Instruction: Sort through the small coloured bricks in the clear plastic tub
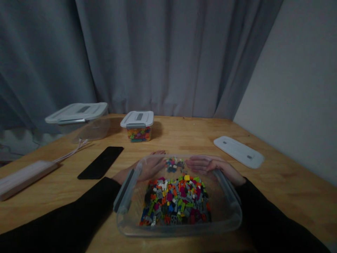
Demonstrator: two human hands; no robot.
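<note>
A clear plastic box [179,230] stands close in front of me, with a heap of small colourful building bricks [181,200] inside. Both my arms reach around its sides. Through its clear far wall I see my left hand [151,169] with its fingers stretched out, at the left of a small pile of loose bricks [173,164]. On the pile's right, my right hand [205,164] is held flat, fingers extended towards the pile. Neither hand appears to grip anything; whether the fingers touch the bricks I cannot tell.
Off to the right lies a white lid [239,151]. A smaller lidded box [139,133] of bricks stands further back, with a large lidded clear box [89,128] at the far left. A black phone [101,163] and a white power strip [28,175] lie on the left.
</note>
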